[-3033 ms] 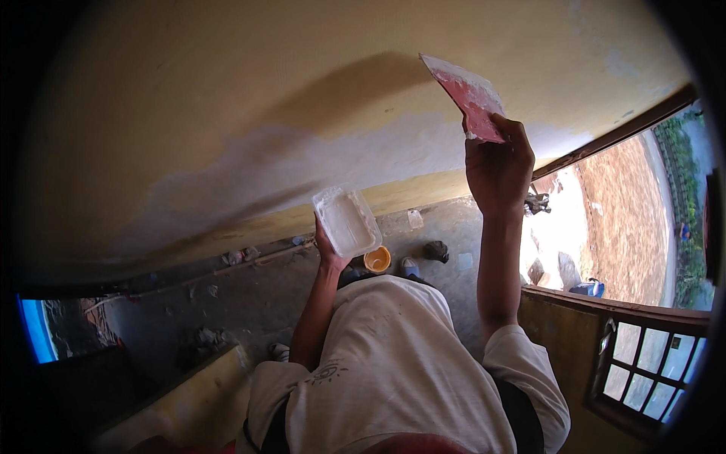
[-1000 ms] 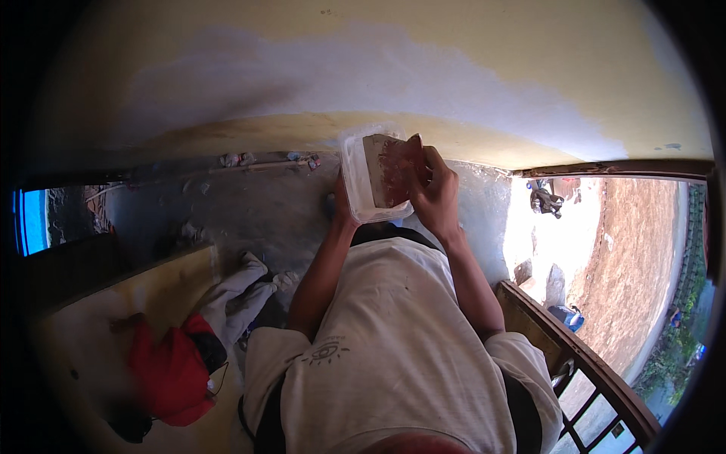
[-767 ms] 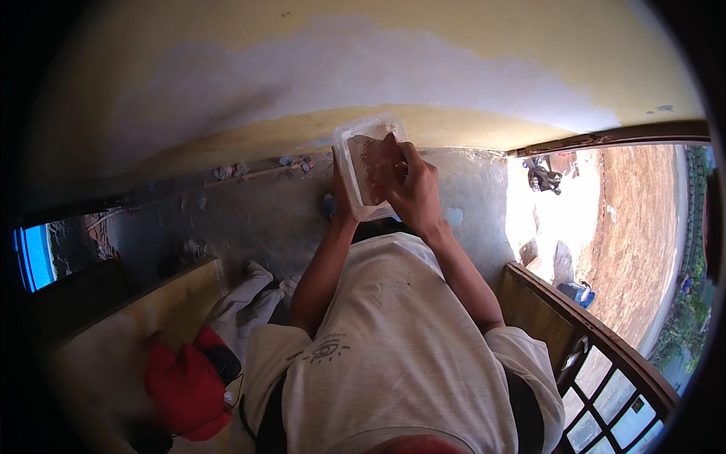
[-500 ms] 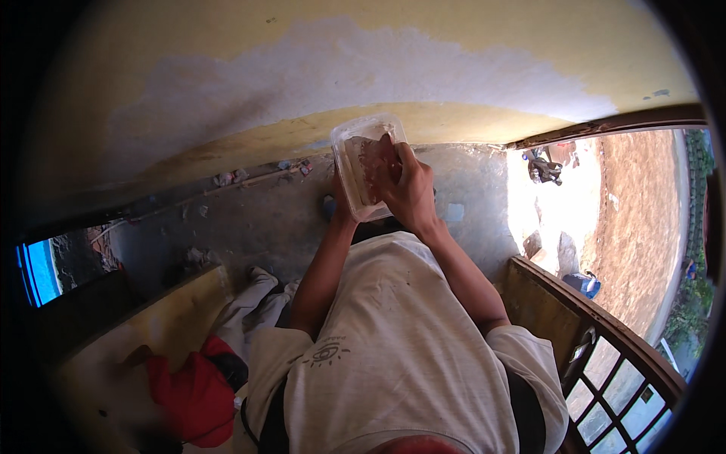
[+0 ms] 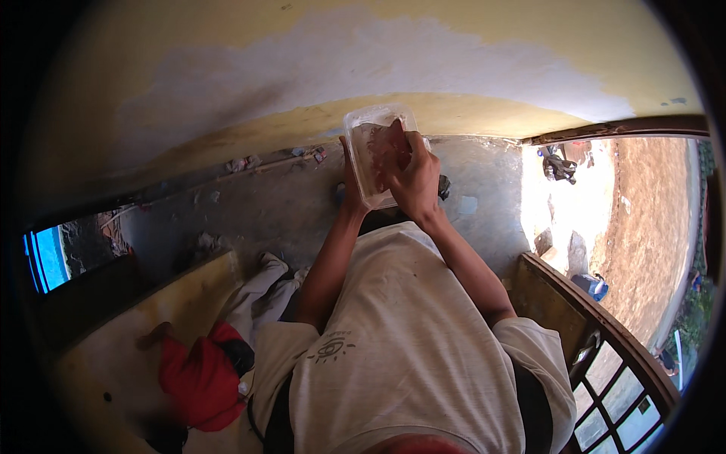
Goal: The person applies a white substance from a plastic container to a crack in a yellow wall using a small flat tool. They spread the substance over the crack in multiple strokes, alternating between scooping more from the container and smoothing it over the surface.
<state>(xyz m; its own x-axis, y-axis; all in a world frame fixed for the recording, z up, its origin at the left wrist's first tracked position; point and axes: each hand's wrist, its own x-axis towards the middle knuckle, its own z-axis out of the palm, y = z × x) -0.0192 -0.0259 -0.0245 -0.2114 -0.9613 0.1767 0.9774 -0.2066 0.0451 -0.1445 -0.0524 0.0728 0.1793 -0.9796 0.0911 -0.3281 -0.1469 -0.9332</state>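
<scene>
A clear rectangular plastic tub (image 5: pixel 378 115), smeared inside with whitish residue, is held up in front of me, close to the wall. My left hand (image 5: pixel 353 191) is wrapped round its left side and underside, with most of the fingers hidden behind it. In my right hand (image 5: pixel 418 181) is a flat reddish piece (image 5: pixel 399 138), pinched between thumb and fingers. The piece lies over the tub's opening, its lower end at the residue. Exactly what kind of tool it is I cannot make out.
Ahead stands a yellow wall with a broad whitish patch (image 5: pixel 363 57). Debris (image 5: pixel 243 163) lies along its foot on the grey floor (image 5: pixel 476 178). A person in a red top (image 5: pixel 200 378) is at the lower left. A bright doorway and a paned door (image 5: pixel 620 397) are at the right.
The tub and both hands have shifted slightly right and up in view, along with a small shift of the whole scene. My right hand has moved slightly, still gripping the reddish piece.
</scene>
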